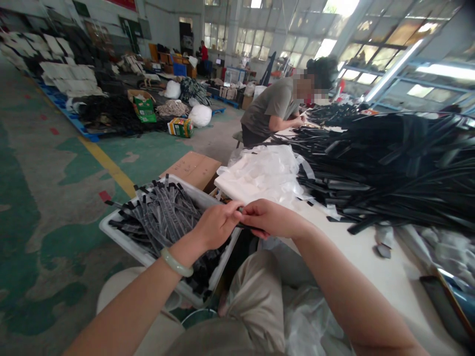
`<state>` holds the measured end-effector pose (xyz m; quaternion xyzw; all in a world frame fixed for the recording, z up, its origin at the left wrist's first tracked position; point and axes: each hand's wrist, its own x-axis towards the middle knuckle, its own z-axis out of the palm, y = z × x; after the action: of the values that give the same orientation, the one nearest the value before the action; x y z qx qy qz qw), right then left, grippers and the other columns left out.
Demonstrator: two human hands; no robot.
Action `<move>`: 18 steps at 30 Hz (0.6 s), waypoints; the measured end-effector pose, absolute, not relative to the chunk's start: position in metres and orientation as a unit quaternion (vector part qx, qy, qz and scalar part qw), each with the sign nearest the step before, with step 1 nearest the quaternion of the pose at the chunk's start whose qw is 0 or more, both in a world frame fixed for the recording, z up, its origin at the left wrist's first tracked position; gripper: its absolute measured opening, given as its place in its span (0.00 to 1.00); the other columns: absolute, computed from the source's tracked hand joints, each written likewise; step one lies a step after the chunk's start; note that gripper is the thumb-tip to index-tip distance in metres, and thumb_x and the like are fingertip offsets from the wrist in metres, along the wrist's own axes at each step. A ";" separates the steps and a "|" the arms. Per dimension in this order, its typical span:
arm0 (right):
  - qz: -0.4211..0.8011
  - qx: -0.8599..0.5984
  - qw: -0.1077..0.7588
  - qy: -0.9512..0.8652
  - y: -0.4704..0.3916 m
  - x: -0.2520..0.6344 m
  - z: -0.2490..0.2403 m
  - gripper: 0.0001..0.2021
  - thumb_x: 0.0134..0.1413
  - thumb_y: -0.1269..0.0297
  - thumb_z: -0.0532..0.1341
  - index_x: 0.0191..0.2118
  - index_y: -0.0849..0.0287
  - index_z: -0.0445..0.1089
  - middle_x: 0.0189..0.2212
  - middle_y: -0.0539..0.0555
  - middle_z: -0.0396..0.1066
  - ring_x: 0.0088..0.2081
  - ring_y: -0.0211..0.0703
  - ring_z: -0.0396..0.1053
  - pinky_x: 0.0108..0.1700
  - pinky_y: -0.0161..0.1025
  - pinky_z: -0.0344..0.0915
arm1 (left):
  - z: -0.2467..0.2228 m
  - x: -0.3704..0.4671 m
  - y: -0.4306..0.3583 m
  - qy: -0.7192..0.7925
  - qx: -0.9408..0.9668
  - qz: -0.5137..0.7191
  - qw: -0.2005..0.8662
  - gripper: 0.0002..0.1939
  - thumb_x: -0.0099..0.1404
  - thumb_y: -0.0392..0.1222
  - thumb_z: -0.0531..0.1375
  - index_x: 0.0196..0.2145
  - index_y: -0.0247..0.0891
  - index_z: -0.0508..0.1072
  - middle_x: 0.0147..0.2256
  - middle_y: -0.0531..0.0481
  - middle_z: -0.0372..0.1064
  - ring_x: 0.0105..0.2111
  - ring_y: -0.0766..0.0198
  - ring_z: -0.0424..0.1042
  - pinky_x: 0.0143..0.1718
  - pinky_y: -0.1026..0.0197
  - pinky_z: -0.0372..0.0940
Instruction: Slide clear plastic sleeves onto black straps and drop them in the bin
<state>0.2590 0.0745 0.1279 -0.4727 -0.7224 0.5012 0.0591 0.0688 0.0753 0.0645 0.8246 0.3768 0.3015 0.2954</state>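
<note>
- Meeting at the centre of the frame, the left hand (218,225) and the right hand (267,218) are held nearly together, a dark strip (247,227) pinched between their fingertips.
- The fingers of both hands are closed on the strip, which is partly hidden by them; its full length cannot be told.
- A pale green bangle (176,263) is worn on the left wrist.
- At left of centre, below the left hand and forearm, a white bin (128,251) is filled with grey, black-ended strips (158,212).
- Just behind the bin, a brown carton (193,170) is seen.
- The white table (341,252) is spread across the right of the frame, topped with crumpled white sheeting (265,170) near the hands and a heap of long black strips (389,163) at upper right.
- In the upper middle, a person (269,106) in a grey shirt is seen bent over the table's far part.
- At upper left, stacked goods are carried by a blue pallet (70,116) on the green-and-grey floor (89,173).
</note>
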 end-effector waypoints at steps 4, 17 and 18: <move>0.498 -0.490 0.098 -0.708 0.078 0.232 0.122 0.08 0.59 0.72 0.53 0.30 0.60 0.66 0.11 0.41 0.59 0.13 0.31 0.58 0.17 0.28 0.54 | 0.069 0.079 0.079 0.360 0.819 0.324 0.308 0.49 0.64 0.73 0.29 0.53 0.32 0.69 0.41 0.37 0.77 0.42 0.48 0.76 0.41 0.52 0.67; 0.489 -0.482 0.174 -0.706 0.120 0.170 0.089 0.18 0.62 0.69 0.56 0.20 0.59 0.60 0.12 0.44 0.60 0.15 0.33 0.60 0.22 0.31 0.58 | 0.048 0.008 0.087 0.479 0.678 0.488 0.268 0.44 0.65 0.72 0.39 0.60 0.34 0.64 0.43 0.40 0.71 0.46 0.52 0.71 0.53 0.49 0.64; 0.474 -0.477 0.199 -0.713 0.133 0.154 0.088 0.19 0.63 0.69 0.56 0.19 0.59 0.60 0.12 0.44 0.60 0.16 0.33 0.60 0.24 0.31 0.58 | 0.041 -0.008 0.083 0.521 0.608 0.535 0.270 0.43 0.65 0.72 0.39 0.57 0.35 0.67 0.42 0.42 0.71 0.44 0.53 0.71 0.51 0.51 0.65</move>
<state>0.1544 0.1326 0.0876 -0.4767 -0.7128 0.4743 0.1994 -0.0081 0.0831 0.0405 0.6078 0.5206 0.5355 0.2698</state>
